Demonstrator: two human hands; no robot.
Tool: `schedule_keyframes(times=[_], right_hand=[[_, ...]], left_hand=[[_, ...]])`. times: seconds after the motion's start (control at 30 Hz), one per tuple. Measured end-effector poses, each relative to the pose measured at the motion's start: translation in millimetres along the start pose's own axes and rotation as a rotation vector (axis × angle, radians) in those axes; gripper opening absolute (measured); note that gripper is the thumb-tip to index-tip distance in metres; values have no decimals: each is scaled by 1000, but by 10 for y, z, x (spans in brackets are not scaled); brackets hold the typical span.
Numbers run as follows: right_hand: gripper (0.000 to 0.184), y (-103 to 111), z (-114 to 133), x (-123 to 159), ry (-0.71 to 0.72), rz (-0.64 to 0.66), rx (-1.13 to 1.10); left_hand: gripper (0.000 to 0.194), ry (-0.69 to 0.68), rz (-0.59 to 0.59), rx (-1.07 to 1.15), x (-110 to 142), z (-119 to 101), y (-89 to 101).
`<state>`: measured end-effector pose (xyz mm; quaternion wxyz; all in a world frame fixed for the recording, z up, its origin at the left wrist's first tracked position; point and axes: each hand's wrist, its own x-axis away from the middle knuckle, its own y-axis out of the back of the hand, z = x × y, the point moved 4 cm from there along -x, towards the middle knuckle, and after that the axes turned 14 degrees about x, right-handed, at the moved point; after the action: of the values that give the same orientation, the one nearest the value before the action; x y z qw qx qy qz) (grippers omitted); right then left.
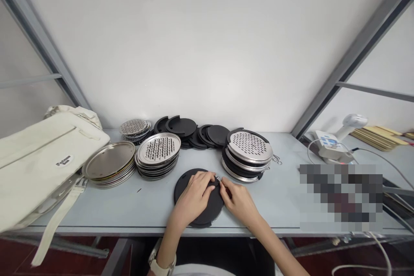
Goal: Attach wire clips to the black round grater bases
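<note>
near the front edge of the worktop (pixel 155 213), a black round cover (pixel 213 209) is laid flat, centred between the forearms, seemingly so that both hands can be brought to it without stretching. it is covered from above by the left hand (pixel 197 192), likely to stop it sliding; its fingers are spread over the surface, tips bent, and whether anything is clamped cannot be told. at the rim a small wire loop (pixel 219 178) is met by the right hand (pixel 237 198): thumb and forefinger are drawn close together, though whether the wire is pinched is hidden.

just beyond, to the left, plain metal plates (pixel 111 159) and grater plates (pixel 161 147) are stacked by kind, probably for easy picking. to the right, a mixed pile (pixel 250 145) is topped by a grater face, its wire loops pointed outward, perhaps so they are not trapped.

farther back, loose black covers (pixel 183 126) are overlapped along the wall, beside smaller perforated discs (pixel 133 127), presumably where working room is spared.
</note>
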<state>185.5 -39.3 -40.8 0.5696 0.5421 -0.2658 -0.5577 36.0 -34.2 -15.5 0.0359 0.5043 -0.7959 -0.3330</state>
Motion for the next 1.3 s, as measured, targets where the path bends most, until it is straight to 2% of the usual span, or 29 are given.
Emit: schedule_keyframes(times=[1.3], right_hand=[[23,10,16,-14,9,-39,-2]], left_hand=[[22,-11,-46,-27,-2,-12,-26]])
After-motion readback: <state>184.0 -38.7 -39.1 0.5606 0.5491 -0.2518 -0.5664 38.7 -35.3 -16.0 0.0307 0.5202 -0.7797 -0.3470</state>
